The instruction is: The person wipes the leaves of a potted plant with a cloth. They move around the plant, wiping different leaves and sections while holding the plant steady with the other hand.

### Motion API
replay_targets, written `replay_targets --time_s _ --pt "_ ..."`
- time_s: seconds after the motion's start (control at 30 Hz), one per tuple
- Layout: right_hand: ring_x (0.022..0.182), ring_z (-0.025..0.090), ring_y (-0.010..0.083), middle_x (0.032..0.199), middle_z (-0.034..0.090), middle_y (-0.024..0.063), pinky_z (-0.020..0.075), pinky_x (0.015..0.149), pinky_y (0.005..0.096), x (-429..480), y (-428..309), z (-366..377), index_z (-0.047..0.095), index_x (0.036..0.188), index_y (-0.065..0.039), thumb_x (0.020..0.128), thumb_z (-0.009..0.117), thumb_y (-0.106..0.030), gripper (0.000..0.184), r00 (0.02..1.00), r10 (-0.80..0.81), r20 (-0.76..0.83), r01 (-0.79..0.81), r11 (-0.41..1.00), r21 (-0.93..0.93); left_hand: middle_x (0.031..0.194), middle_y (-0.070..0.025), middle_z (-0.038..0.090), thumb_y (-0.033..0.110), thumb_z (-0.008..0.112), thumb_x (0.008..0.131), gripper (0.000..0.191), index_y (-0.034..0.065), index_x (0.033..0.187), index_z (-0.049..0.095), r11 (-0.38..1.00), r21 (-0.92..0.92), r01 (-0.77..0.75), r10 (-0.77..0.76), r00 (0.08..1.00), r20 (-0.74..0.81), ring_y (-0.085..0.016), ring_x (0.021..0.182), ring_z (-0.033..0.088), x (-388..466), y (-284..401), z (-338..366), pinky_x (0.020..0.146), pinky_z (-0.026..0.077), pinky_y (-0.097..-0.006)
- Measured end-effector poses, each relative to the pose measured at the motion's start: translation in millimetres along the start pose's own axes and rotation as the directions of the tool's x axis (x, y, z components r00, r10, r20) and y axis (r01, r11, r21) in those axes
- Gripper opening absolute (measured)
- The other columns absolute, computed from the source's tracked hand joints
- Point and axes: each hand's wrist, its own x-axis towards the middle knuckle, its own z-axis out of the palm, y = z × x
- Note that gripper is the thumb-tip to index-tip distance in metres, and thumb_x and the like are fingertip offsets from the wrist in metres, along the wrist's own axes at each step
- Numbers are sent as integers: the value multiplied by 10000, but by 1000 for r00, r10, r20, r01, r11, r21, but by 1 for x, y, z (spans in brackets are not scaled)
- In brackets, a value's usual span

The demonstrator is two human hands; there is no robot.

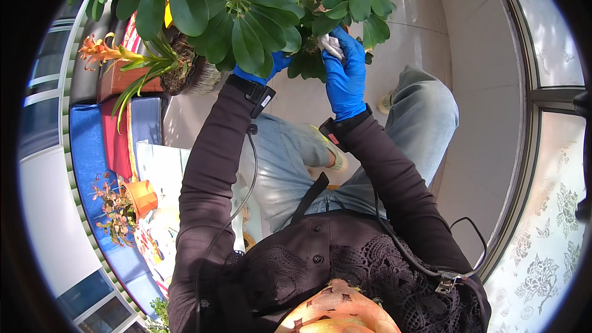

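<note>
A potted plant with broad, glossy green leaves [266, 21] fills the top of the head view. My right hand [346, 74], in a blue glove, is closed around a crumpled white cloth [331, 46] just below the leaves on the right. Leaves cover most of my left hand [273, 65], also blue-gloved, so its fingers and anything they hold are hidden. Dark straps with small devices circle both wrists.
Left of the leaves, an orange-flowered plant [138, 58] leans from a pot [208, 74]. An orange pot [142, 198] holding a small plant lies farther down the left side. A framed glass door [532, 97] curves along the right. Cables run along both sleeves.
</note>
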Motion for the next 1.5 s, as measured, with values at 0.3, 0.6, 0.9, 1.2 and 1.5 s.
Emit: replay_targets --time_s 0.3,0.6,0.9,1.2,1.5 --pt "1030 570 265 1116 566 138 455 911 348 3 0 41 566 1233 -46 869 571 10 368 997 79 -15 -80 989 -125 1207 -99 592 273 662 846 494 87 1281 520 800 570 -185 293 950 -103 -254 1098 574 -1 64 -2 951 457 -382" --pt "974 622 361 1091 628 173 505 857 389 4 -23 30 634 1164 -72 761 605 22 414 956 -99 277 126 988 -84 1271 -114 556 284 580 925 454 99 1331 490 994 53 -99 110 959 -262 -263 1154 534 -9 37 6 991 430 -375" --pt "1028 584 132 1192 605 50 476 924 277 -32 -10 -33 602 1243 -57 895 541 34 366 921 369 128 -368 929 -26 1289 -61 548 284 549 951 434 120 1346 473 941 279 -190 239 958 -157 -229 1167 530 -6 22 -14 1000 428 -342" --pt "1060 565 276 1161 547 157 453 945 338 -6 3 -6 540 1288 -58 874 579 7 421 1000 17 23 -16 997 -70 1308 -64 509 316 501 982 456 102 1375 409 966 214 -148 186 967 -174 -211 1211 487 12 4 -18 1014 412 -341" --pt "994 594 313 1122 587 151 486 860 355 34 -4 49 631 1132 -50 805 593 66 350 971 -224 79 230 970 -82 1306 -77 519 317 528 972 457 81 1352 437 608 787 -108 353 924 -146 -217 1195 507 -2 22 -8 1005 424 -354"
